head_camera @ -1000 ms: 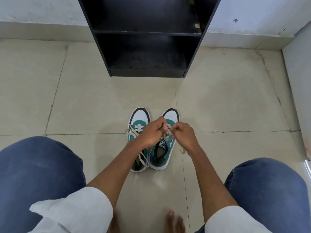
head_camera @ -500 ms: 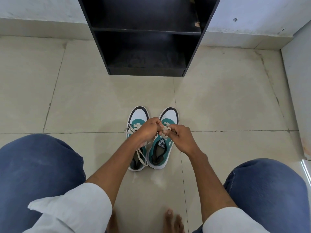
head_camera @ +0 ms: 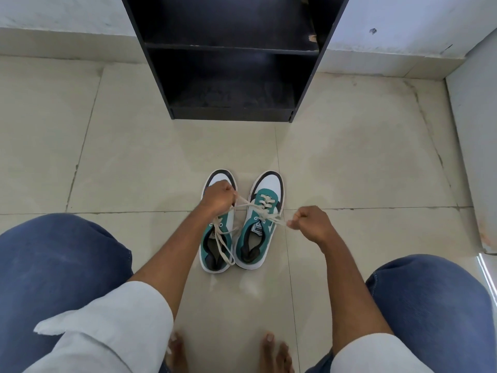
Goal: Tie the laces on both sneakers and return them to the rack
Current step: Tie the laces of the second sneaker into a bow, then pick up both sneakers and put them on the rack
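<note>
Two teal, white and black sneakers stand side by side on the tiled floor, toes pointing at the rack. The right sneaker (head_camera: 265, 208) has its cream laces (head_camera: 259, 210) stretched taut across its tongue. My left hand (head_camera: 217, 197) grips one lace end above the left sneaker's toe, and my right hand (head_camera: 309, 223) grips the other end just right of the right sneaker. The left sneaker (head_camera: 215, 249) has loose laces trailing over its opening. The black rack (head_camera: 231, 114) stands beyond the shoes with bare shelves.
My knees in blue trousers (head_camera: 53, 265) frame the shoes on both sides and my bare toes (head_camera: 271, 348) show at the bottom. A wall with a low skirting (head_camera: 390, 60) runs behind the rack, and another wall (head_camera: 473, 157) closes the right side.
My hands were together over the right sneaker's laces; they have pulled apart, left hand to the left and right hand to the right, drawing the laces tight.
</note>
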